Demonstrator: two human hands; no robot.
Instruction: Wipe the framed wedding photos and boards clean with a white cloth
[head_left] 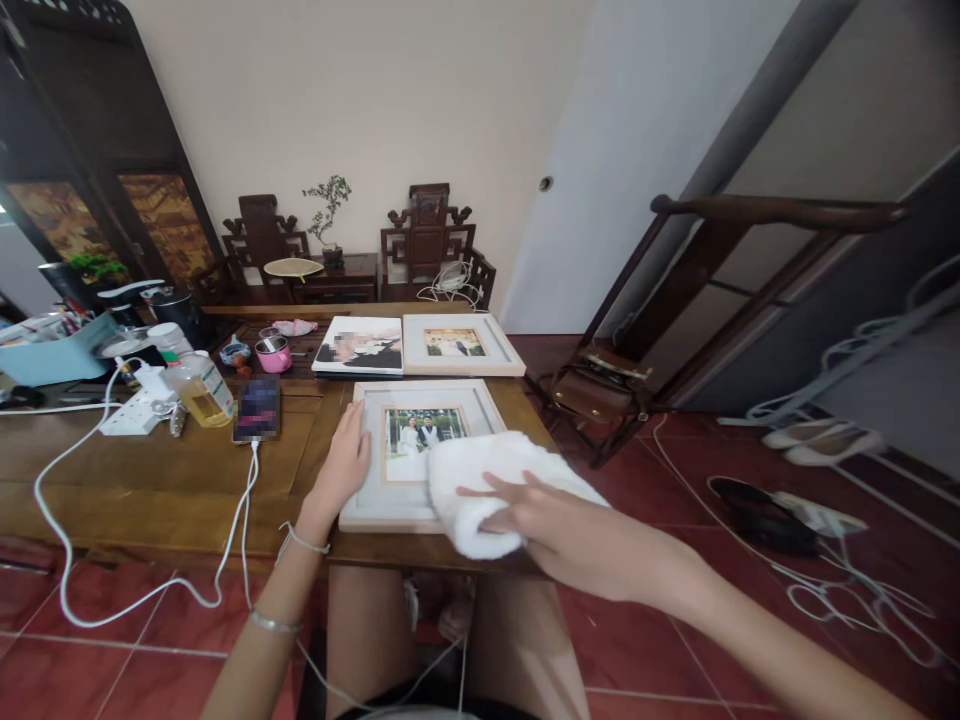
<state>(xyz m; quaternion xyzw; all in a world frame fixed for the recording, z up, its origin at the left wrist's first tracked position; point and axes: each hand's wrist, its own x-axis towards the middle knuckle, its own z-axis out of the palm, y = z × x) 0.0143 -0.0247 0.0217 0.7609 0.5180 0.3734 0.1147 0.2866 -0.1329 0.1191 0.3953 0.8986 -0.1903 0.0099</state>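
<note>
Near the front right corner of the worktop [150, 485], a pale picture frame [397, 500] lies flat, its photo [409, 438] of two people facing up. The left hand [347, 455] rests along the frame's left border, fingers side by side and not closed round it. The right hand [536, 510] grips a bunched white towel [496, 458] over the frame's near right corner, some fingers parted on top, the rest partly hidden by the folds. The step looks like wiping. Done well, it wants the left hand braced so that the frame cannot slide, light, even pressure across the front, and a folded towel edge worked into the corners. Short strokes seem safer, since a second frame [457, 345] lies just beyond.
</note>
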